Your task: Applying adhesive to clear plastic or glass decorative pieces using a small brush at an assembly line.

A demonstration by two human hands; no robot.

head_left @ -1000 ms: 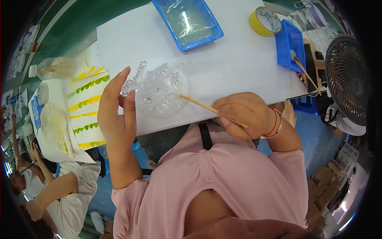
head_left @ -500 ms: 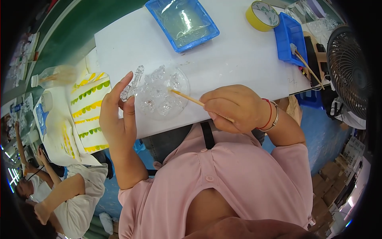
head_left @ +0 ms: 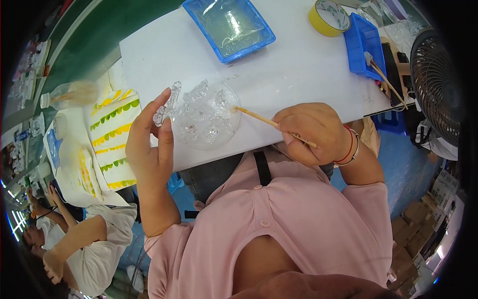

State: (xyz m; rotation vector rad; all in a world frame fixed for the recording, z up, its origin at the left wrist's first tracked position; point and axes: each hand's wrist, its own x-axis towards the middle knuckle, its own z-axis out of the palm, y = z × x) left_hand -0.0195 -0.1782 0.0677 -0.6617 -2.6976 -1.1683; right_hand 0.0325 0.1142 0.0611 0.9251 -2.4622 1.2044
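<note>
My left hand [head_left: 151, 144] is closed, with thumb and fingers pinching a clear, bumpy plastic-like piece [head_left: 174, 95] at the left side of a transparent round disc [head_left: 231, 125]. On that disc sit several clear, faceted ornaments [head_left: 196, 94]; their exact shape is hard to make out. In my right hand [head_left: 316, 132] is a thin, wooden-handled brush [head_left: 259, 118], gripped between thumb and fingers. Its tip lies over the disc's right edge; whether it touches cannot be told.
Beyond the disc stands a blue tray [head_left: 222, 54] holding a clear bag-like sheet. To the right are yellow tape [head_left: 328, 20], a blue bin [head_left: 354, 47] and a fan [head_left: 438, 89]. Patterned cloth [head_left: 112, 144] and a plastic bottle [head_left: 72, 95] lie left. Another person [head_left: 92, 249] sits there.
My right hand has shifted right with the brush, its tip moving from the disc's middle to its right edge. My left hand keeps its hold on the clear piece, nearly still.
</note>
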